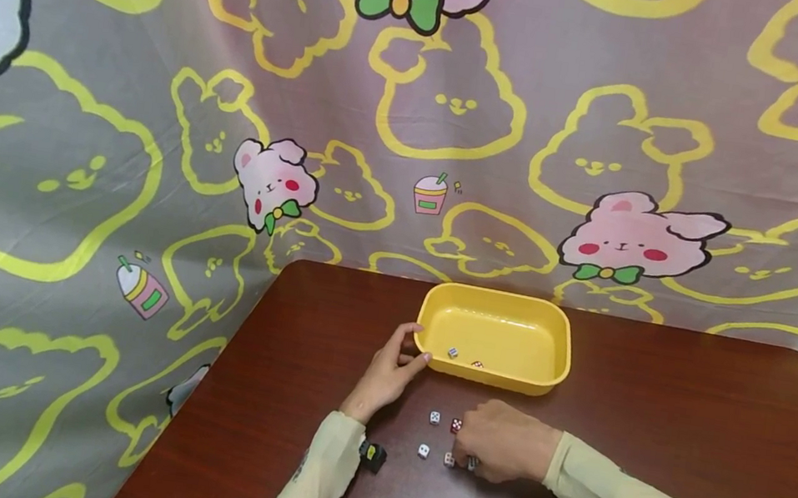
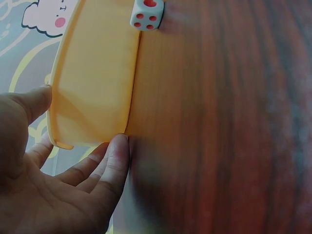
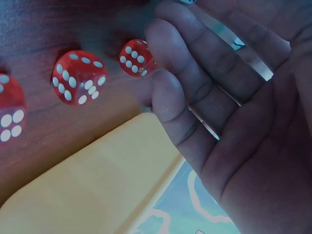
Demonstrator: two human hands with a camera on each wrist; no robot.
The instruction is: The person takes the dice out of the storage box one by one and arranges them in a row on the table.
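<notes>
My left hand [image 1: 386, 373] holds the left near corner of a yellow tray [image 1: 491, 376]. In the left wrist view its thumb touches the rim and its fingertips bend against the end wall, close to the table. My right hand [image 1: 506, 441] is low over a group of dice in front of the tray, its fingers curved downward. Thumb and index finger pinch a white die [image 1: 472, 463], mostly hidden by the hand; only its edge shows in the right wrist view. Beside the hand are a red die [image 1: 456, 426] and white dice, one [image 1: 435, 417] farther back and another [image 1: 424, 451] nearer.
Inside the tray, a white die [image 1: 452, 353] and a red die [image 1: 478, 365] lie near its front wall. The dark wooden table [image 1: 330, 316] ends at a patterned cloth [image 1: 376, 195] behind and at the left. A black strapped device [image 1: 373, 455] is by the left wrist.
</notes>
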